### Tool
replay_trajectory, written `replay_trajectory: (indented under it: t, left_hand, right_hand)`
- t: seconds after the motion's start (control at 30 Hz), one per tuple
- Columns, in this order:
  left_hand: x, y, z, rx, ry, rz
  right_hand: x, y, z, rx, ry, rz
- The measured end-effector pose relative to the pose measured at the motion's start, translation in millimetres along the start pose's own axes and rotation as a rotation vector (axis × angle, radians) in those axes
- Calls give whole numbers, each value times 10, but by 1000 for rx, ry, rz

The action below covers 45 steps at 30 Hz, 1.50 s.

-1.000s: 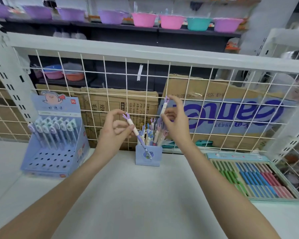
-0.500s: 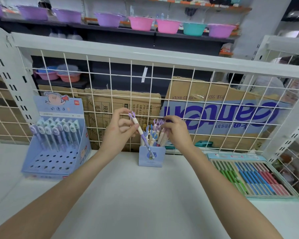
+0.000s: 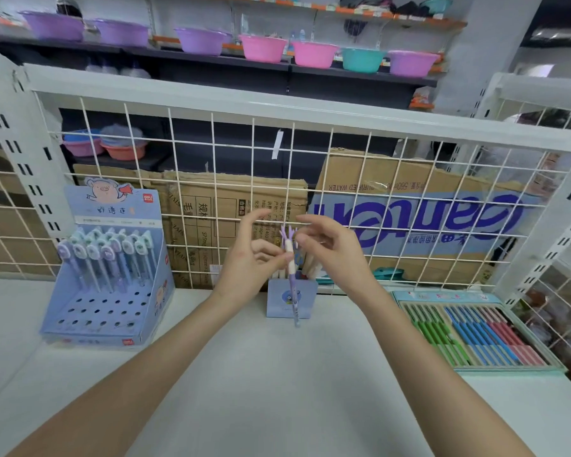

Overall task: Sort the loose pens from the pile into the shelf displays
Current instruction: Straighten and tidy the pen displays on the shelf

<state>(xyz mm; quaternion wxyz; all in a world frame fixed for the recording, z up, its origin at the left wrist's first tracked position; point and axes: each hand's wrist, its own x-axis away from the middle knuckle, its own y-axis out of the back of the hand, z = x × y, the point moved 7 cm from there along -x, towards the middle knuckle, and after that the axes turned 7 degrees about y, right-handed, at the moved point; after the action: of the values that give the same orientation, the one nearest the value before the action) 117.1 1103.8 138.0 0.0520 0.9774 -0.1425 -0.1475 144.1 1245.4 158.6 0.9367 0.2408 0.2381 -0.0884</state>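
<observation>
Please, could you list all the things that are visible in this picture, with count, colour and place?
pen: one, purple and white, upright, in front of the small box
small box: one, blue, centre of shelf, holds pens
display stand: one, blue, left, rows of pens
flat tray: one, right, green, blue, pink pens
wire grid: one, white, behind the shelf
basins: several, purple, pink, teal, far shelf
left hand: pinches the pen
right hand: beside the pen, fingers relaxed

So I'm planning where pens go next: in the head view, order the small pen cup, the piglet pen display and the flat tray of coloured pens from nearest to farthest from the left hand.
1. Small pen cup, just right of and below the left hand.
2. Piglet pen display, off to the left.
3. Flat tray of coloured pens, far right, beyond the right hand.
</observation>
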Motion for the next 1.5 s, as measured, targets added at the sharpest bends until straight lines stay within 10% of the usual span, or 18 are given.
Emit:
replay_trajectory:
  t: [0.33,0.77,1.3,1.5]
  left_hand:
    - [64,-116,24,-225,-122,41]
    - [88,-240,691,-939,-322,40]
    - [85,-368,663,-1089,-443,83]
    - [93,-347,682,-1097,-436,107]
  right_hand:
    - [33,51,148,67,43,46]
    - [-204,695,290,-130,160,-662]
    - [-370,133,-361,421,-22,-121]
    - [-229,-67,-396,910,198,120]
